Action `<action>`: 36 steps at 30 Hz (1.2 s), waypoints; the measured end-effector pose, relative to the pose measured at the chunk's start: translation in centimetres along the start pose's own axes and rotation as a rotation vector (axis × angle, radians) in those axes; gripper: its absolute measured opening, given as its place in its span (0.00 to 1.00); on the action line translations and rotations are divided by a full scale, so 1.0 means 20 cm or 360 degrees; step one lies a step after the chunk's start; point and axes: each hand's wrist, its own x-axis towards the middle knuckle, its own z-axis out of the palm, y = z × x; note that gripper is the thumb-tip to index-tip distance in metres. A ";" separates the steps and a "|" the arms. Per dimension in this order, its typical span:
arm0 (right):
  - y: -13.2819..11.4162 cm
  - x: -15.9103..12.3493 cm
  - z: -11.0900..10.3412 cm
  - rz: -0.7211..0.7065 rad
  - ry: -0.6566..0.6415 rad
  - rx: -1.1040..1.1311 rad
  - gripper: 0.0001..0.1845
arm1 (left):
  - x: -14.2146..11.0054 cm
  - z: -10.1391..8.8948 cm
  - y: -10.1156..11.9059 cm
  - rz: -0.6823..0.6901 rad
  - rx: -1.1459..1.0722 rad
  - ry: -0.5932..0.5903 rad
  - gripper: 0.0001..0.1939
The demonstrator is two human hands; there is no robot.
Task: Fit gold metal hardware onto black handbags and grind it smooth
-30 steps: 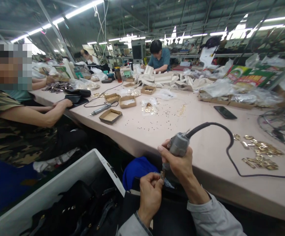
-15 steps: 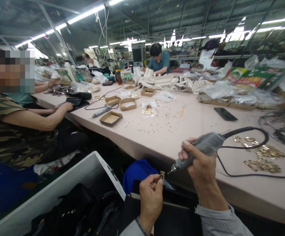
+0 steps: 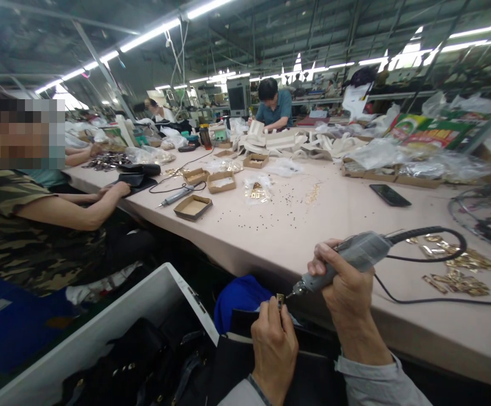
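Note:
My right hand [image 3: 346,282] is wrapped round a grey electric screwdriver [image 3: 361,251], its bit pointing down and left. Pinched in the fingertips of my left hand [image 3: 274,344] is a small gold metal plate [image 3: 279,299]. The screwdriver's tip is very close to the plate; whether they touch, I cannot tell. Below my left hand lies a black piece [image 3: 308,372], partly hidden by the hand and wrist. Gold metal fittings [image 3: 460,276] are heaped on the table to the right of the screwdriver.
A white bin [image 3: 139,304] with black items stands at my left. On the pink-covered table [image 3: 228,242] are a phone [image 3: 389,195], an open cardboard box [image 3: 193,207], another screwdriver [image 3: 175,196] and scattered tiny black parts. A co-worker [image 3: 51,208] sits at the left.
My left hand has turned and shifted right, bringing the gold plate nearer the screwdriver's tip. The right hand keeps its hold on the screwdriver, nearly unmoved.

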 end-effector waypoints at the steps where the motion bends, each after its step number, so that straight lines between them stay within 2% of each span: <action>1: 0.01 0.00 0.00 -0.0004 0.0004 0.0001 0.18 | 0.00 0.00 0.00 0.0014 0.0036 0.0008 0.10; 8: 0.06 -0.03 0.02 -0.0039 0.0004 -0.0015 0.17 | -0.02 0.02 0.00 0.0057 0.0162 0.0029 0.09; 23: 0.15 -0.07 0.01 -0.0187 -0.0066 -0.0132 0.13 | 0.00 0.02 0.00 0.0045 0.0165 0.0065 0.07; 36: 0.18 -0.10 0.01 -0.0132 -0.0095 -0.0160 0.14 | 0.01 0.00 0.00 0.0013 0.0106 0.0041 0.08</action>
